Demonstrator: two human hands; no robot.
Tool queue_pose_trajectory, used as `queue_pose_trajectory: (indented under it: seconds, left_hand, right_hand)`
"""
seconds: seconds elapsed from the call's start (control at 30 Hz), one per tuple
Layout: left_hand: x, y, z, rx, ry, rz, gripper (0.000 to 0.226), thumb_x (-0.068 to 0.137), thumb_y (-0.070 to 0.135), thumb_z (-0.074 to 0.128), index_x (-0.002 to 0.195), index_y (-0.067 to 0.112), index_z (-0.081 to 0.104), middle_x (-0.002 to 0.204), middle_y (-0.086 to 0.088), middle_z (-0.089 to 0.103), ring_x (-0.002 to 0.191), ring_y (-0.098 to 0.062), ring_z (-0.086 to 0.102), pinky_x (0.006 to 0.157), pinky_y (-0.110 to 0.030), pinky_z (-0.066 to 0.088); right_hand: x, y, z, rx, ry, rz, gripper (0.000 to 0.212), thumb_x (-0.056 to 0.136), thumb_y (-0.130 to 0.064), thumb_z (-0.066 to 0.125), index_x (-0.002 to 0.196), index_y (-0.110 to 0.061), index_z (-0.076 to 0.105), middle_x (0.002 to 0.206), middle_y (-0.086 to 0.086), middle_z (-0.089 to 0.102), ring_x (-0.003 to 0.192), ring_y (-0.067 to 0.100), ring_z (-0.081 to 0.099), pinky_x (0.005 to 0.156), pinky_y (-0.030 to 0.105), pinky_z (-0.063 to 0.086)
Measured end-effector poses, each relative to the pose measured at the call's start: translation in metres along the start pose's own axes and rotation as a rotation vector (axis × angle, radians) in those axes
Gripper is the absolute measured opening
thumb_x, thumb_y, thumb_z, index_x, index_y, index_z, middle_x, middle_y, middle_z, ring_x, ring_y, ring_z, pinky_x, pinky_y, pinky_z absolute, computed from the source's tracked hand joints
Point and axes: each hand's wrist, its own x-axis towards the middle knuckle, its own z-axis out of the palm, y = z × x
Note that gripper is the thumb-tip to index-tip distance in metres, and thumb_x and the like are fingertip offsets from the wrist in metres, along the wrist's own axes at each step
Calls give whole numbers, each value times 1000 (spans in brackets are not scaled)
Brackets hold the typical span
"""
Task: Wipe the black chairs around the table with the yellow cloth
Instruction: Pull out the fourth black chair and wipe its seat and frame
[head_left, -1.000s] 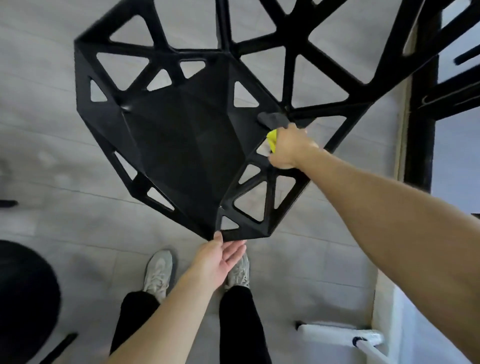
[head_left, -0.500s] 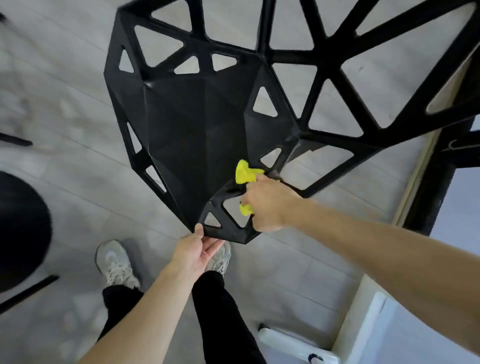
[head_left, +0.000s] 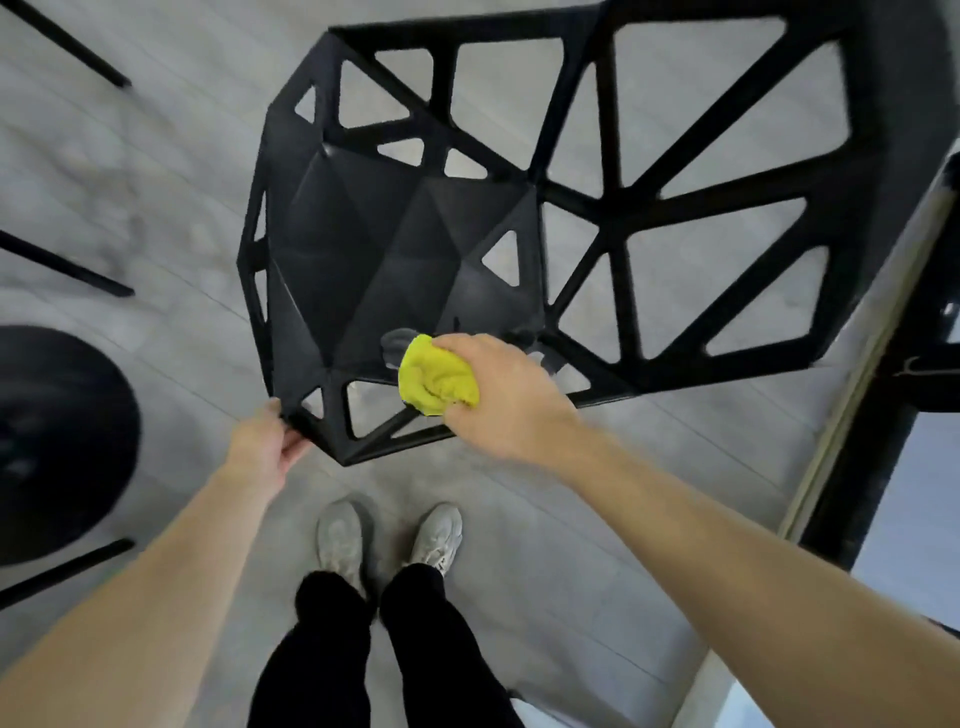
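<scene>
Black chair (head_left: 395, 260), moulded plastic, faceted solid seat ringed by an openwork frame of triangular cut-outs; stands on the floor directly in front of the person, its tall latticed backrest reaching far and right. Image slightly blurred.

Yellow cloth (head_left: 435, 378), soft fabric, bunched into a wad; lies on the near right part of the seat, at the edge where the solid panel meets the cut-out rim. It protrudes to the left of the hand that grips it.

Right hand (head_left: 498, 395), back facing up, fingers curled round the cloth, pressing it onto the seat edge; forearm runs in from the near right.

Left hand (head_left: 265, 447), at the near left corner of the chair frame, fingers and thumb wrapped on the rim; well left of the cloth.

Grey plank floor (head_left: 156, 171), pale, beneath everything.

Two pale grey trainers (head_left: 389, 535) and black trouser legs (head_left: 374, 649), near centre, just short of the chair's front edge.

Round black object (head_left: 57, 441), left edge, blurred, identity unclear; thin black legs (head_left: 62, 262) slant beside it.

Black upright post (head_left: 878, 431), right side.
</scene>
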Motion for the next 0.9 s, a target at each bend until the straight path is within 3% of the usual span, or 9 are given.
queue_pose_trajectory:
  seconds: [0.07, 0.2, 0.33, 0.4, 0.5, 0.57, 0.67, 0.8, 0.9]
  left_hand:
    - [-10, 24, -14, 190, 27, 79, 27, 112, 22, 54, 133, 6, 62, 113, -19, 70, 80, -27, 69, 72, -41, 65]
    - [-80, 59, -34, 548, -81, 190, 10, 109, 17, 58, 106, 10, 64, 100, -17, 68, 90, -32, 64, 72, -36, 53]
    - [-171, 92, -30, 776, -200, 278, 13, 105, 17, 56, 94, 16, 64, 83, -5, 72, 71, -24, 62, 62, -30, 45]
    - [-214, 106, -12, 861, -225, 362, 19, 105, 10, 52, 91, 15, 63, 83, -11, 70, 72, -25, 59, 59, -28, 40]
    - [-276, 125, 33, 897, -276, 445, 20, 108, 6, 48, 93, 6, 62, 91, -18, 69, 71, -27, 62, 54, -26, 45]
    - [-309, 139, 70, 928, -278, 501, 19, 107, 13, 52, 99, 6, 68, 93, -8, 80, 79, -26, 76, 67, -28, 61]
    - [-361, 145, 136, 1019, -232, 617, 17, 100, 31, 60, 107, 24, 73, 96, 4, 82, 93, -21, 78, 90, -41, 63]
    - [-418, 115, 229, 1080, -246, 651, 53, 91, 69, 66, 122, 26, 70, 101, 8, 81, 104, -16, 71, 97, -37, 55]
    - [-444, 77, 275, 1266, -200, 709, 64, 87, 78, 65, 105, 17, 68, 85, 2, 71, 98, -27, 69, 90, -41, 55]
  right_hand:
    - [-20, -5, -32, -4, 43, -10, 71, 85, -27, 73, 151, -34, 47, 140, -5, 58, 126, 20, 57, 102, 34, 47]
    - [-77, -16, -107, -29, 138, 30, 69, 86, -28, 74, 150, -29, 51, 146, -6, 58, 130, 20, 57, 107, 35, 46]
    - [-131, -22, -182, -45, 256, 82, 66, 83, -31, 73, 146, -32, 54, 144, -10, 58, 127, 19, 57, 106, 37, 47]
    - [-147, -16, -217, 13, 331, 70, 68, 78, -32, 70, 144, -31, 57, 142, -8, 60, 128, 19, 57, 107, 40, 49]
    - [-154, 2, -271, 41, 414, 41, 65, 81, -19, 73, 145, -27, 59, 143, -4, 60, 128, 18, 55, 105, 24, 40]
    - [-149, 24, -308, 10, 442, -8, 66, 82, -10, 71, 145, -26, 60, 142, -2, 62, 129, 17, 51, 103, 19, 34]
    - [-126, 65, -371, -16, 442, -43, 65, 81, -10, 67, 144, -27, 62, 140, -2, 65, 131, 20, 54, 107, 25, 37]
    - [-81, 105, -439, -142, 283, -122, 70, 71, -30, 56, 140, -20, 64, 135, 3, 68, 125, 26, 61, 107, 40, 48]
    - [-38, 110, -471, -333, 111, -252, 73, 69, -32, 53, 141, -23, 62, 136, 2, 68, 126, 28, 62, 104, 40, 51]
